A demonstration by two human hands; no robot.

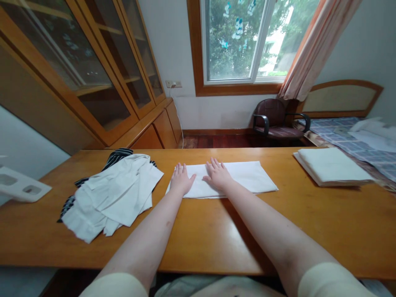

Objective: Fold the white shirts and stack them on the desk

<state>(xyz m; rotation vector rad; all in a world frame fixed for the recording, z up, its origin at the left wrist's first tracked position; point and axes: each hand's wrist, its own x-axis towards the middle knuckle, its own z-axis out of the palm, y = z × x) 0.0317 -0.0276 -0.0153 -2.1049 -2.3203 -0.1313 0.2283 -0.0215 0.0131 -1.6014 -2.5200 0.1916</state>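
Observation:
A white cloth (247, 177), folded into a long flat rectangle, lies across the middle of the wooden table. My left hand (182, 180) rests flat on its left end, fingers stretched out and thumb apart. Pressed flat nearer the cloth's middle is my right hand (219, 175), its fingers spread. Neither hand grips anything. To the left lies a loose heap of white cloth (114, 198), with black-and-white striped fabric (119, 155) showing from beneath it. A neat stack of folded white cloth (334, 165) sits at the right of the table.
The wooden table (198, 239) spans the view. A white plastic object with cut-outs (18, 185) stands at its left edge. Beyond are a glass-door cabinet (123, 82), a dark red armchair (275, 119) and a bed with a checked cover (334, 128) at the right.

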